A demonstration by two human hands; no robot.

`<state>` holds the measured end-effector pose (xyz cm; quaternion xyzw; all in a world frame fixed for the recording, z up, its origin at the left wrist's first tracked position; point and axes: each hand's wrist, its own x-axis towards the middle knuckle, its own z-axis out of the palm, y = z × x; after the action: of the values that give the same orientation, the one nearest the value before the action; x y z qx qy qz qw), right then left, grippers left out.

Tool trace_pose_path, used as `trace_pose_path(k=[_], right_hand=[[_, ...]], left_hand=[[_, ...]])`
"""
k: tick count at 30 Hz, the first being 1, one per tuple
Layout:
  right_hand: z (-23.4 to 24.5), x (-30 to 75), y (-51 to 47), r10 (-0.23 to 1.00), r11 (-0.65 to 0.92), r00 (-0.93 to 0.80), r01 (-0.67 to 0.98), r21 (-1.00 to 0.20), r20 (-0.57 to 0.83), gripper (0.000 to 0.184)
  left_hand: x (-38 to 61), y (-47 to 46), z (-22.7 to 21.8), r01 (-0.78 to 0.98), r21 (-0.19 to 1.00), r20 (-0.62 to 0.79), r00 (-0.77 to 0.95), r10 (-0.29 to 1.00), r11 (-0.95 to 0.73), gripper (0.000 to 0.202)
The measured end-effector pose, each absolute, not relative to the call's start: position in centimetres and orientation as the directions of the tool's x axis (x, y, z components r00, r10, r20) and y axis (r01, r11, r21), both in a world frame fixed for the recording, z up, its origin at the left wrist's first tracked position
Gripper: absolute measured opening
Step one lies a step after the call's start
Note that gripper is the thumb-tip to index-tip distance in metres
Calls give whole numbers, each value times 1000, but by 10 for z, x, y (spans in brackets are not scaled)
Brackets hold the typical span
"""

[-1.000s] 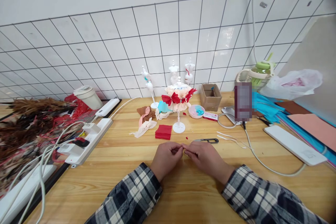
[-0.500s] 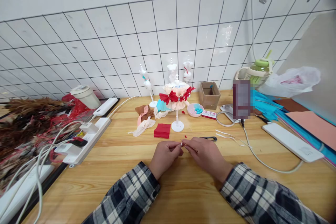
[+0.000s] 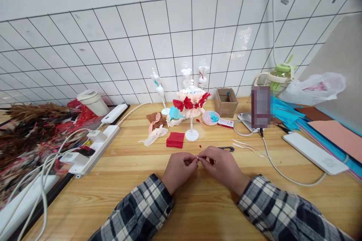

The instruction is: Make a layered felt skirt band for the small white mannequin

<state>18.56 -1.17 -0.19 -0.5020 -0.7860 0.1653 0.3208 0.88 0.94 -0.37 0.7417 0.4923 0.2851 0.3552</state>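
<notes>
Close together over the wooden table, my left hand [image 3: 181,168] and my right hand [image 3: 219,163] meet at the fingertips, both pinched. Between them shows a tiny white piece [image 3: 198,158], too small to name. Just beyond the hands lie a stack of red crepe paper [image 3: 175,140] and a small red scrap [image 3: 200,146]. Behind stands a miniature dress form [image 3: 191,134] on a round white base, wearing a ruffled cream skirt [image 3: 192,112] with red paper bows [image 3: 182,103]. A black-handled tool [image 3: 227,148] is partly hidden behind my right hand.
Three more white dress forms [image 3: 159,88] stand near the tiled wall. A pink bowl [image 3: 210,118] and a cardboard box [image 3: 226,102] are beyond my right hand. Power strip [image 3: 96,150] and cables lie left; a phone [image 3: 260,106], power bank [image 3: 315,152] and coloured paper [image 3: 333,131] are right.
My fingertips have shifted slightly and the white piece between them shows less. The right-hand fingers have bent more. The view has moved a little; the things on the table stay in place.
</notes>
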Motion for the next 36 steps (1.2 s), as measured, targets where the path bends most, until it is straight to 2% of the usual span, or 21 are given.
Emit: trace_pose_path(k=[7,11,16,22,25,28,30,33,36], right_hand=[[0,184,-6,961,274,-194,578,-768,197,12],[1,184,-8,947,321,-220,580,-749,235,11],[0,184,-10,933,356,-259,576,-736,248,18],[-3,184,-5,970,227,-194,496,-838,148,15],[-2,184,-3,981,174,-159,436,-883,115,14],[0,185,0,995,63,-93,282,-957,38,15],[1,187,0,993,-70,-92,75,-995,-77,20],[1,190,0,953,-274,-199,-239,-932,-229,30],[3,194,1,937,-335,-237,-404,-851,-256,33]], left_hand=[[9,9,0,510,816,94,347,933,-271,19],[8,10,0,500,821,96,354,930,-275,20],[7,10,-3,502,808,117,376,919,-309,21],[6,11,-7,532,768,148,391,908,-355,20],[6,11,-8,500,796,136,399,907,-340,20],[6,10,-5,430,845,125,417,900,-316,21],[6,9,-2,404,856,122,449,885,-322,21],[6,8,2,406,844,125,485,865,-350,20],[7,8,4,385,858,128,479,868,-339,22]])
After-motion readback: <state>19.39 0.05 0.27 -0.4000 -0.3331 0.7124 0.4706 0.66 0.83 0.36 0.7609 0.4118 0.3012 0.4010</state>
